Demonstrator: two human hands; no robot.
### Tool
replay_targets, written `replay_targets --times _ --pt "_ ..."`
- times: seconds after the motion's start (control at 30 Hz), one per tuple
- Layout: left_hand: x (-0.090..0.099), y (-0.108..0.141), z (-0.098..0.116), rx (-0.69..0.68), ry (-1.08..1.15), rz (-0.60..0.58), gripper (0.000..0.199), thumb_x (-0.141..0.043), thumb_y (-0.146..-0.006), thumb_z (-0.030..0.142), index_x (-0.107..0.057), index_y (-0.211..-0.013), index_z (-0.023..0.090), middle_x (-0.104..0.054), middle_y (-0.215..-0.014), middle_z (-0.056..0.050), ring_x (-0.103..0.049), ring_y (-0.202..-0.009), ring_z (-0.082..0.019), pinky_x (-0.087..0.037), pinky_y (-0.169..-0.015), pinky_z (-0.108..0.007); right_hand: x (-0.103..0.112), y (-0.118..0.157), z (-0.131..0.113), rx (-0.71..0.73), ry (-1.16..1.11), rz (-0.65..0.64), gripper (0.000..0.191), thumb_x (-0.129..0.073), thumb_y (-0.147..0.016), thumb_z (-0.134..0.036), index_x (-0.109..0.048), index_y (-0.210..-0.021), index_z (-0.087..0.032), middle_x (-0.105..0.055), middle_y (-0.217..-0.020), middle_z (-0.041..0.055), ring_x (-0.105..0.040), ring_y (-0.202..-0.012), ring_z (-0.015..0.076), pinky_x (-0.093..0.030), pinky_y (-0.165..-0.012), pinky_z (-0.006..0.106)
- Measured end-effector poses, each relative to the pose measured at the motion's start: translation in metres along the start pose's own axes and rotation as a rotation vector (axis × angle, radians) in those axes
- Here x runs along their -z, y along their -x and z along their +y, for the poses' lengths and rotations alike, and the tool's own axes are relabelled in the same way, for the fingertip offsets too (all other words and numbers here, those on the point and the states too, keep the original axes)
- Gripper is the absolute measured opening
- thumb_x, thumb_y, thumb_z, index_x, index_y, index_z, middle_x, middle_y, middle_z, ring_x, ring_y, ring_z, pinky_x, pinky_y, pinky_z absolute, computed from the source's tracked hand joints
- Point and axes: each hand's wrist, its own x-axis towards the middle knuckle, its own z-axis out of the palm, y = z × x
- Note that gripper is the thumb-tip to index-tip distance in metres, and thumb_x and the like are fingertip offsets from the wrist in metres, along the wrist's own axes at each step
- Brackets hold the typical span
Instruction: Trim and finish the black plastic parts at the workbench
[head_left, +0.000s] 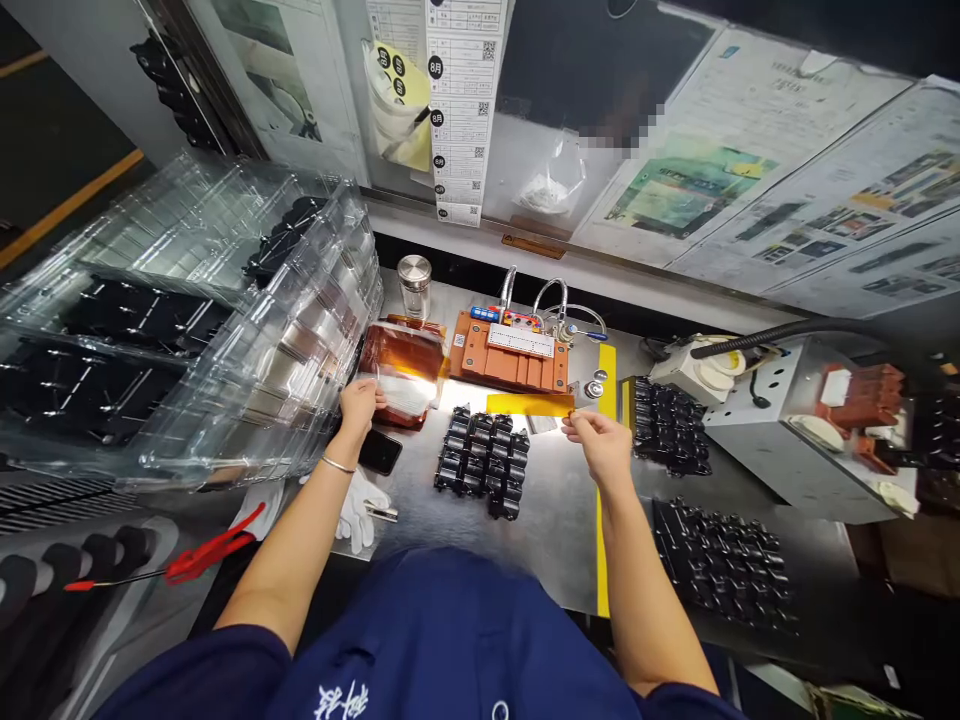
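A strip of amber film [529, 404] is pinched at its right end by my right hand [600, 445], just in front of the brown-orange fixture [469, 360]. My left hand [361, 404] rests its fingers at the lower left edge of a stack of amber film sheets [405, 352]; whether it grips anything there is too small to tell. Between my arms, black moulded parts [482, 462] lie together on the metal table [420, 500]. A black phone [380, 452] sits below the film stack, beside my left wrist.
Clear plastic trays [255, 340] with black parts are stacked at left. White gloves [360, 515] lie near my left forearm. A metal-lidded jar [414, 285] stands behind. More black parts [724, 565] and a grey machine [780, 430] are at right, past yellow tape [602, 540].
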Motion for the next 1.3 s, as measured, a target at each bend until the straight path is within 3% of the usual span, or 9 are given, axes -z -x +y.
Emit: replay_targets --times 0.13,0.3,0.4,0.53,0.73,0.93,1.03,1.17,1.3 --pt "0.004 -0.009 -0.002 -0.033 -0.151 0.047 0.009 -0.047 -0.082 0.016 -0.055 -0.083 0.012 -0.057 -0.059 -0.001 -0.057 -0.047 -0.012 -0.050 -0.051 -0.023 0.023 0.008 0.003 0.189 0.210 -0.060 0.026 -0.061 -0.070 -0.041 -0.070 -0.070 -0.016 -0.070 -0.064 0.0060 -0.065 -0.058 0.0183 -0.053 -0.057 0.031" --pt "0.005 0.026 0.007 -0.291 -0.565 0.135 0.046 -0.056 -0.080 0.025 -0.049 -0.121 0.005 -0.059 -0.112 -0.027 -0.057 -0.108 -0.039 -0.048 -0.084 -0.051 0.039 0.009 -0.002 0.448 0.566 -0.155 0.022 -0.051 -0.078 -0.027 -0.072 -0.079 -0.019 -0.072 -0.077 0.0053 -0.064 -0.064 0.0165 -0.051 -0.063 0.028" --pt "-0.022 0.058 0.017 -0.624 -0.828 0.131 0.052 -0.048 -0.086 0.031 -0.045 -0.130 0.006 -0.047 -0.131 -0.030 -0.043 -0.124 -0.044 -0.038 -0.096 -0.059 0.041 0.005 -0.010 0.530 0.766 -0.368 0.022 -0.051 -0.080 -0.019 -0.073 -0.085 -0.021 -0.073 -0.084 0.0047 -0.066 -0.073 0.0172 -0.049 -0.068 0.027" --pt "-0.092 0.083 0.037 -0.781 -0.639 -0.285 0.034 -0.052 -0.084 0.031 -0.060 -0.114 0.016 -0.059 -0.122 -0.018 -0.048 -0.121 -0.034 -0.034 -0.105 -0.051 0.034 -0.007 -0.022 0.626 0.763 -0.619 0.023 -0.052 -0.083 -0.017 -0.074 -0.087 -0.022 -0.073 -0.083 0.0037 -0.066 -0.077 0.0170 -0.048 -0.070 0.026" --pt "-0.165 0.064 0.056 -0.072 -0.320 -1.103 0.042 -0.054 -0.082 0.057 -0.068 -0.089 0.018 -0.072 -0.095 -0.012 -0.066 -0.094 -0.025 -0.052 -0.087 -0.040 0.016 -0.054 0.001 0.443 0.215 -0.249 0.021 -0.053 -0.082 -0.027 -0.072 -0.085 -0.018 -0.073 -0.079 0.0056 -0.064 -0.066 0.0149 -0.051 -0.063 0.026" --pt "-0.172 0.023 0.065 0.203 -0.165 -1.051 0.034 -0.077 -0.068 0.040 -0.061 -0.083 0.014 -0.068 -0.073 -0.007 -0.068 -0.070 -0.020 -0.056 -0.062 -0.030 -0.008 -0.097 0.045 -0.012 -0.184 0.005 0.028 -0.057 -0.072 -0.037 -0.066 -0.084 -0.013 -0.070 -0.070 0.0067 -0.064 -0.062 0.0161 -0.055 -0.058 0.028" --pt "-0.184 0.016 0.068 0.049 -0.307 -0.819 0.024 -0.074 -0.071 0.032 -0.060 -0.080 0.015 -0.066 -0.068 -0.004 -0.064 -0.062 -0.016 -0.054 -0.058 -0.027 -0.003 -0.105 0.045 -0.080 -0.250 0.035 0.029 -0.058 -0.071 -0.038 -0.064 -0.084 -0.013 -0.069 -0.069 0.0067 -0.065 -0.062 0.0165 -0.056 -0.058 0.029" --pt "-0.237 0.036 0.073 -0.601 -0.530 -0.454 0.012 -0.059 -0.080 0.026 -0.063 -0.084 0.016 -0.067 -0.081 -0.007 -0.065 -0.080 -0.020 -0.053 -0.076 -0.033 0.044 -0.098 0.019 0.194 -0.014 0.052 0.016 -0.060 -0.074 -0.030 -0.068 -0.080 -0.017 -0.070 -0.072 0.0040 -0.064 -0.062 0.0142 -0.054 -0.062 0.027" --pt "-0.336 0.075 0.083 -0.975 -0.739 -0.841 0.021 -0.047 -0.087 0.015 -0.066 -0.094 0.012 -0.067 -0.101 -0.014 -0.063 -0.101 -0.025 -0.046 -0.092 -0.037 0.083 -0.077 -0.012 0.441 0.229 -0.242 0.012 -0.058 -0.078 -0.018 -0.070 -0.078 -0.021 -0.071 -0.072 0.0015 -0.063 -0.062 0.0130 -0.052 -0.060 0.024"
